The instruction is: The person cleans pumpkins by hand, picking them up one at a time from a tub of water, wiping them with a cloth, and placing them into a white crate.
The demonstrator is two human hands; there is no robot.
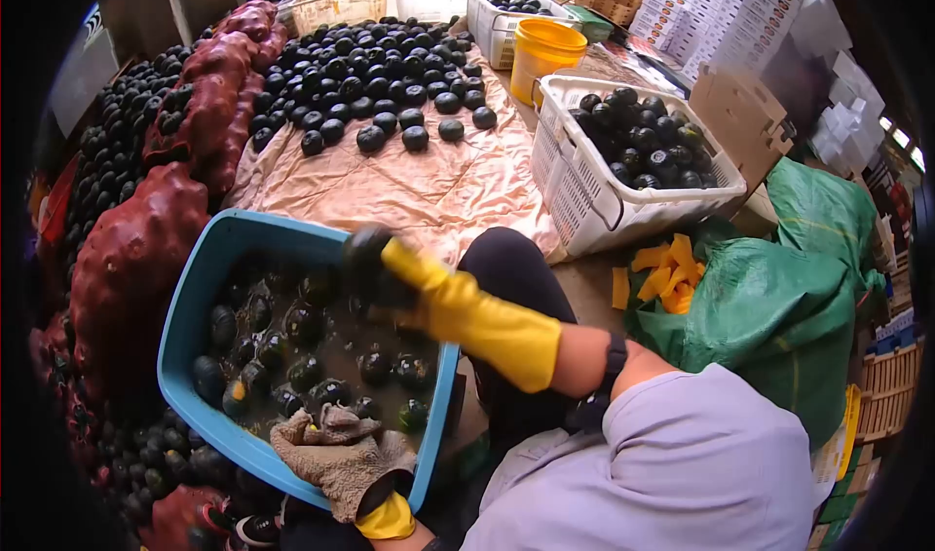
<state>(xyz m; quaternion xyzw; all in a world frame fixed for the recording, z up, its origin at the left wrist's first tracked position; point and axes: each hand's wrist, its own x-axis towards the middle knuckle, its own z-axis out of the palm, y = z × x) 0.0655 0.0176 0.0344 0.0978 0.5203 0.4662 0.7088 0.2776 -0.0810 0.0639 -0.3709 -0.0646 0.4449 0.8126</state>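
Note:
My right hand point(419, 288), in a yellow rubber glove, grips a dark green round squash point(364, 251) over the right part of the blue tub point(185, 288); both are smeared by motion. Murky water fills the tub, with several small dark squashes point(304, 325) in it. A bunched brown terry cloth point(336, 458) covers my left hand point(388, 518) at the tub's near rim. Only the yellow glove cuff shows clearly there, and the cloth hides most of the fingers.
Many dark squashes point(390, 74) lie on a pinkish cloth point(390, 195) beyond the tub. Red net sacks point(136, 268) line the left. At right stand a white crate point(584, 190) of squashes, a yellow bucket point(545, 54) and a green sack point(769, 307) beside orange pieces point(670, 270).

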